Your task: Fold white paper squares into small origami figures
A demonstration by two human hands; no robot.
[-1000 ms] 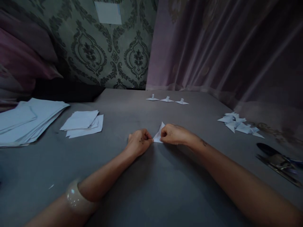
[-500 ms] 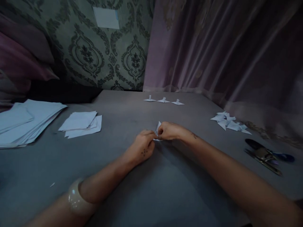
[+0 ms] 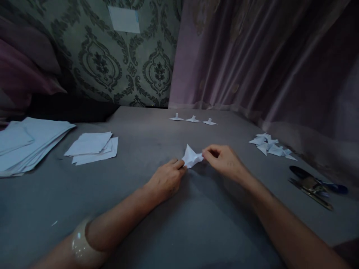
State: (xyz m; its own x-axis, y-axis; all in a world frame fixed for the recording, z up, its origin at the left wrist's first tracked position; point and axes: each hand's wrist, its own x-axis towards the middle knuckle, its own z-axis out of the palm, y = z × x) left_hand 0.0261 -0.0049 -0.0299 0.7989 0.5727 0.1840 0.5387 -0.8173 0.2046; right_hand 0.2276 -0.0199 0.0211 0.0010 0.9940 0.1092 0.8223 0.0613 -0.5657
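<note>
A small white folded paper figure (image 3: 192, 157), with a pointed flap standing up, is held between both hands over the middle of the grey surface. My left hand (image 3: 168, 178) pinches its left end, thumb and fingers pressed together. At its right tip, my right hand (image 3: 223, 158) grips the paper between thumb and forefinger. The fingertips cover both ends of the figure.
Three folded paper figures (image 3: 193, 118) stand in a row at the back. More lie in a pile (image 3: 271, 145) at right, near scissors (image 3: 316, 183). Small paper squares (image 3: 91, 145) and larger sheets (image 3: 33, 145) are stacked at left. A curtain (image 3: 252, 56) hangs behind.
My right hand has moved right, away from my left hand, drawing out the paper's right tip. More of the folded figure now shows between them.
</note>
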